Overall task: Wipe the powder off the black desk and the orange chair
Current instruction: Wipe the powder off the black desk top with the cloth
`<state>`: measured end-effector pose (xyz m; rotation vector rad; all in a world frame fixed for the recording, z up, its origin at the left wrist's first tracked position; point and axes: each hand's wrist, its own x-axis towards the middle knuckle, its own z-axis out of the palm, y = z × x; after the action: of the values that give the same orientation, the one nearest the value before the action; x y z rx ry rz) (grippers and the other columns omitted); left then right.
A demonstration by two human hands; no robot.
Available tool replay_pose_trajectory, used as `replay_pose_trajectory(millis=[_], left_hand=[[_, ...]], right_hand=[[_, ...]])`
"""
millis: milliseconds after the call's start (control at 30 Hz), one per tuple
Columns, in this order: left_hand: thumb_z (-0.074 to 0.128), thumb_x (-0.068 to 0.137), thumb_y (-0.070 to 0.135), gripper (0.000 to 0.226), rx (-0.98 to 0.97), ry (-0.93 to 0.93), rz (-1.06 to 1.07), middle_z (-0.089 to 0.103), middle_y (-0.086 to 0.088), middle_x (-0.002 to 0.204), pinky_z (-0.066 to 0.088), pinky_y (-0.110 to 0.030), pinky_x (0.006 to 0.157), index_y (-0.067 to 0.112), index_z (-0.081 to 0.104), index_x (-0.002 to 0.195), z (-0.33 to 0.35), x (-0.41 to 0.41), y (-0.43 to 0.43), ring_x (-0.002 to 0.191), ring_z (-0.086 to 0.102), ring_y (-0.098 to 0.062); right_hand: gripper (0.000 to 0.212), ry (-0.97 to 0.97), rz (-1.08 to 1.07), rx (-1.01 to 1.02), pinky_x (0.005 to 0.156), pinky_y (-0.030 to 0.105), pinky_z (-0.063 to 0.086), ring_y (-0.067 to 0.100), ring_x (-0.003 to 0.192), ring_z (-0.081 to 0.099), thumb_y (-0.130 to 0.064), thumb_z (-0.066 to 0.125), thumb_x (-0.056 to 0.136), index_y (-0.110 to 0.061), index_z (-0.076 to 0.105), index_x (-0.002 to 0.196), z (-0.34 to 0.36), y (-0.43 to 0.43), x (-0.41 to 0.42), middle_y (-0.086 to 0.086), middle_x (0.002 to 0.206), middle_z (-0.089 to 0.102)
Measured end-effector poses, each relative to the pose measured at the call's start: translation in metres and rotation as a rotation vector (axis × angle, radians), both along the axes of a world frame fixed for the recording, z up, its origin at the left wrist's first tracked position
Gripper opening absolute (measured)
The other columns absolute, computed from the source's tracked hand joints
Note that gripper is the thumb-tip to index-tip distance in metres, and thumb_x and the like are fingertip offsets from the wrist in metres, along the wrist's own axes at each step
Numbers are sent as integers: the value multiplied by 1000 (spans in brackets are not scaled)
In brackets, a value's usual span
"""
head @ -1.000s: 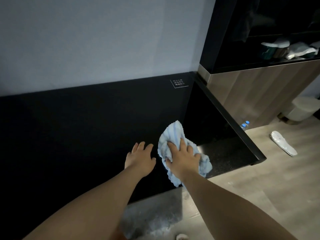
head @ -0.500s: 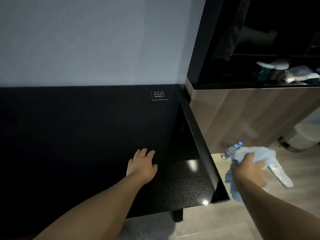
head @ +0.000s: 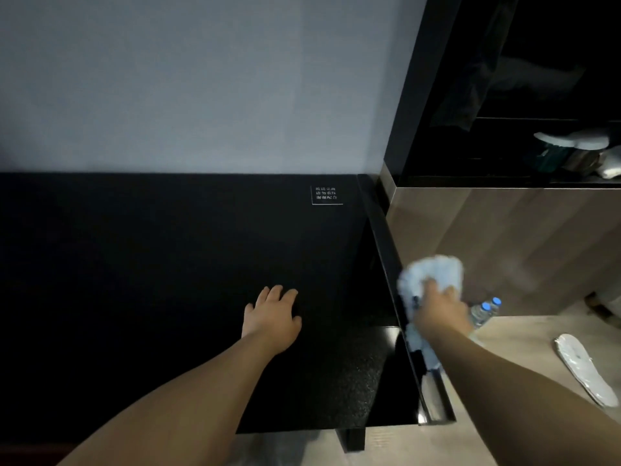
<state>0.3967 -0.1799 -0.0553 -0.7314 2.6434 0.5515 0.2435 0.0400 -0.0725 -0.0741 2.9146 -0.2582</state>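
The fingers [head: 431, 284] of the right hand [head: 440, 309] are curled into a light blue cloth [head: 437, 269] and grasp it, pressing it against the right edge of the black worktop [head: 168, 264]. The fingers [head: 279, 292] of the left hand [head: 272, 319] are straight and released, flat on the worktop at nine o'clock from the cloth. At three o'clock from the right hand, two bottles [head: 485, 309] with blue caps are on the floor [head: 524, 338]; at four o'clock lies a white slipper [head: 584, 368]. I see no clear powder on the top, though the light is dim, so I judge the worktop nearly done. The orange chair is not in view and, I think, is not yet wiped.
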Motion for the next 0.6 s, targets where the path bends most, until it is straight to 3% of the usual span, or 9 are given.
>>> replay_pose_trajectory(millis=[67, 100, 200, 333, 467, 600], left_hand=[[47, 96, 34, 62, -16, 15, 18, 10, -2, 158, 22, -47, 115, 27, 15, 149, 1, 3, -6, 146, 5, -23], [47, 96, 34, 62, -27, 22, 24, 10, -2, 158, 22, -47, 115, 27, 15, 149, 0, 4, -9, 146, 5, -23], [48, 95, 34, 62, -30, 34, 41, 10, -2, 158, 22, -46, 115, 27, 16, 149, 0, 11, -22, 146, 5, -23], [48, 95, 34, 62, -29, 57, 64, 11, -1, 158, 22, -45, 115, 28, 17, 149, 1, 32, -49, 146, 5, -22], [48, 95, 34, 62, -22, 74, 121, 11, 0, 158, 21, -45, 115, 29, 17, 148, 1, 70, -87, 146, 5, -21], [48, 95, 34, 62, -44, 95, 178, 11, 0, 158, 19, -44, 115, 29, 17, 148, -2, 117, -130, 146, 4, -21]], right_hand=[[43, 2, -284, -120, 96, 51, 35, 40, 124, 35, -30, 49, 93, -22, 37, 134, 10, 7, -5, 15, 136, 33], [41, 57, -293, -129, 94, 52, 36, 41, 123, 36, -29, 51, 93, -20, 40, 131, 15, 3, -4, 16, 135, 34], [48, 207, -49, -194, 89, 50, 38, 42, 114, 40, -27, 56, 89, -19, 38, 133, 24, -29, 9, 19, 132, 35], [62, 211, 291, -339, 87, 48, 42, 38, 111, 43, -21, 56, 85, -28, 28, 140, 30, -86, 39, 13, 133, 37], [77, 124, 381, -535, 87, 45, 48, 23, 112, 50, -21, 60, 84, -36, 15, 144, 37, -142, 71, 0, 134, 44], [74, 68, 442, -675, 63, 30, 52, 9, 78, 61, -22, 60, 82, -40, 16, 138, 40, -204, 113, -6, 97, 61]])
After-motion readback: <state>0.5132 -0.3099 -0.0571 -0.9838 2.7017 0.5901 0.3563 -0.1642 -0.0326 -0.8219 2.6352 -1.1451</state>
